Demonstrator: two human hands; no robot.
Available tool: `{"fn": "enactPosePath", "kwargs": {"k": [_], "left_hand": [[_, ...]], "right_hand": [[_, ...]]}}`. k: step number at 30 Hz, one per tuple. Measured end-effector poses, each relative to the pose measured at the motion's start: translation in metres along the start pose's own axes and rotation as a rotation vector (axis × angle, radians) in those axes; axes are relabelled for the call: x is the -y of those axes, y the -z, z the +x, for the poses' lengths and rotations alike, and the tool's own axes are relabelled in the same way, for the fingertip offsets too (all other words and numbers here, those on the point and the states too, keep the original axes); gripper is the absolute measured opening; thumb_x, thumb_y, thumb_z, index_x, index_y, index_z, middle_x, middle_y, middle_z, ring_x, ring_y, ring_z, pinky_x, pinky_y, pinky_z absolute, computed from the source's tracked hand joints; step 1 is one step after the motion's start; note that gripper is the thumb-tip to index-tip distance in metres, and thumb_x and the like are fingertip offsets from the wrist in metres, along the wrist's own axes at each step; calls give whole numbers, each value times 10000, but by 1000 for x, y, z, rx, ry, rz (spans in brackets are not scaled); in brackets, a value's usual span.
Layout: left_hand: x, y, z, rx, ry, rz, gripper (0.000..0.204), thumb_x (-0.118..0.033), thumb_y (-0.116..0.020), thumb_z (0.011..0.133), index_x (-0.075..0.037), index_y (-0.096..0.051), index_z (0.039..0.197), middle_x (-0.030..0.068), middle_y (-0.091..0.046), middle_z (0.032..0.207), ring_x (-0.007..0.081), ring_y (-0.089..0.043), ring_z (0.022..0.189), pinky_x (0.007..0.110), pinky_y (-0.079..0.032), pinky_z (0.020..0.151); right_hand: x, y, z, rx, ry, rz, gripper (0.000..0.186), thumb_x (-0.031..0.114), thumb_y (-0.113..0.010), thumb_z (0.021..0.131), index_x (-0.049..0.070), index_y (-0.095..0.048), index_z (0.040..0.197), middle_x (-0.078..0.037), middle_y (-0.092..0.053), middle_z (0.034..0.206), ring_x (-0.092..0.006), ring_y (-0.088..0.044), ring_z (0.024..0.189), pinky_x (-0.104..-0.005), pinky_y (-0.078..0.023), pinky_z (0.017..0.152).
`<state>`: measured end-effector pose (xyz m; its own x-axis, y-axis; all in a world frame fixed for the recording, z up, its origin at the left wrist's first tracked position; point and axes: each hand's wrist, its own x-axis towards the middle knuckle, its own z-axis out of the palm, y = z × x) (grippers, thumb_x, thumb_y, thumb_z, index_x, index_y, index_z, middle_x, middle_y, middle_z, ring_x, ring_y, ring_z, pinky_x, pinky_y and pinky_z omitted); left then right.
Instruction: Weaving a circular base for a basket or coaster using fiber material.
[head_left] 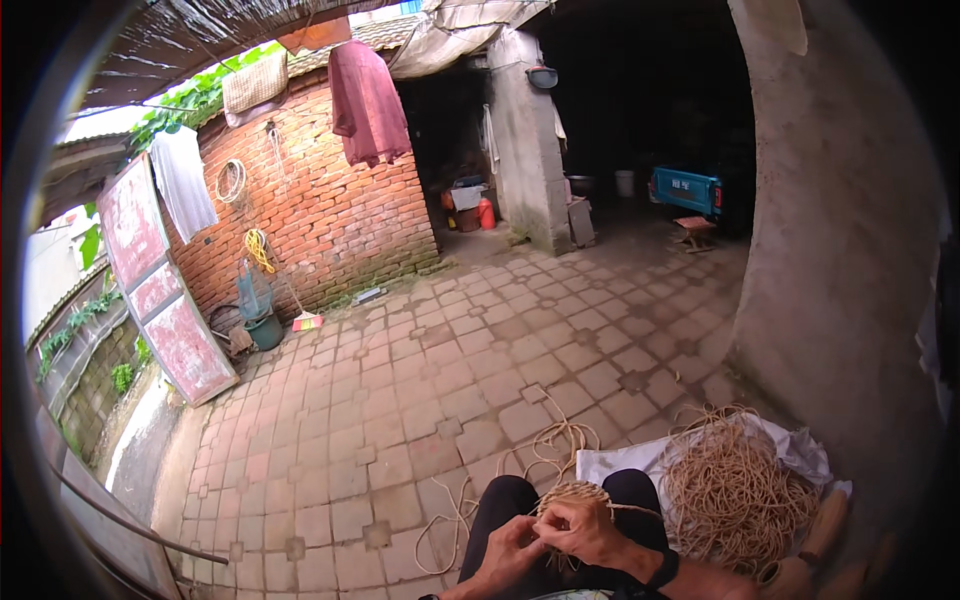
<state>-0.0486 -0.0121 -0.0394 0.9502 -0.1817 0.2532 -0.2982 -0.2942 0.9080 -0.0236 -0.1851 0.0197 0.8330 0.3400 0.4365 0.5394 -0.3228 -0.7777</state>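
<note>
Your right hand (588, 535) is pinching the woven cord piece (580, 489), left of the cord heap (740, 490); your left hand's (512, 545) fingers are bunched alongside, can't tell their grip tbh.

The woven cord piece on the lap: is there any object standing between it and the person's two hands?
Nothing visible does. The left hand and right hand meet right at the near side of the woven cord piece. The loose cord pile lies off to the right, out of the way.
</note>
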Motion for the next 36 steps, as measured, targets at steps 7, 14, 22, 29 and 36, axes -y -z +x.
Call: {"fn": "enactPosePath", "kwargs": {"k": [7,14,22,29,36], "left_hand": [[-10,27,21,-33,185,-502,274,-249,-554,1000,-7,-609,882,68,-639,890,153,-598,896,320,-469,844],[-9,72,52,329,459,-568,255,-284,-597,959,-54,-587,850,34,-559,744,143,-548,696,301,-441,716],[47,125,7,-29,448,-1032,187,-294,-533,998,-123,-590,946,-3,-607,833,145,-616,898,349,-443,792],[-29,78,60,-19,-234,638,162,-269,-664,902,-118,-683,957,56,-659,977,225,-576,955,386,-407,837],[30,125,37,-19,70,597,186,-208,-685,868,-38,-671,795,102,-594,627,302,-584,585,453,-442,594]], "right_hand": [[62,70,10,157,365,153,93,100,-720,782,44,-660,827,-85,-640,791,-276,-625,725,-359,-488,650],[116,164,-17,786,935,886,134,94,-612,869,21,-642,978,-84,-644,858,-298,-630,765,-348,-516,680],[42,154,-24,619,-71,287,177,171,-595,877,34,-698,921,-95,-694,851,-213,-675,715,-322,-527,646],[-62,75,-64,89,-758,593,537,290,-638,923,54,-462,1372,6,-547,691,-73,-471,548,-242,-418,495],[-112,58,-60,20,-442,1500,610,362,-691,894,84,-477,1393,8,-469,626,-93,-421,519,-261,-431,506]]}}
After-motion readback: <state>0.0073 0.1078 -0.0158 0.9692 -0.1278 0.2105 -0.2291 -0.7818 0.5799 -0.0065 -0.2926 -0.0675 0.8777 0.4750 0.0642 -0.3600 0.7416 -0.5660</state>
